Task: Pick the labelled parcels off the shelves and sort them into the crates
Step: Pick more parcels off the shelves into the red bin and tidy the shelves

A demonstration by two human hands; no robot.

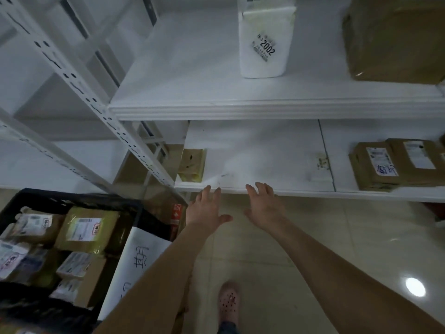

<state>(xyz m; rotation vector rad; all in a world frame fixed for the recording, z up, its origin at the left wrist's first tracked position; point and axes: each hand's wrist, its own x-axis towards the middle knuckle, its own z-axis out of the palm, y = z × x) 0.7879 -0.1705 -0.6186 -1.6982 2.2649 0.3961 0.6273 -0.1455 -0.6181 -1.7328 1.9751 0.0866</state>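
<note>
Both hands, left (pixel 207 208) and right (pixel 265 208), spread wide and empty at lower shelf (pixel 265 162) edge, black crate (pixel 72 198) of parcels alongside

Left hand (pixel 207 209) and right hand (pixel 264 208) hover splayed at lower shelf (pixel 265 153).

**Two white shelves over a tiled floor**

The upper shelf (pixel 192 68) carries an upright white parcel (pixel 263 44) and, to its right, a brown box (pixel 395 39). The lower shelf (pixel 265 153) holds a yellow parcel (pixel 192 166) at its left end and brown labelled parcels (pixel 375 165) at right. A black crate (pixel 72 197) stands on the floor (pixel 337 237).
</note>
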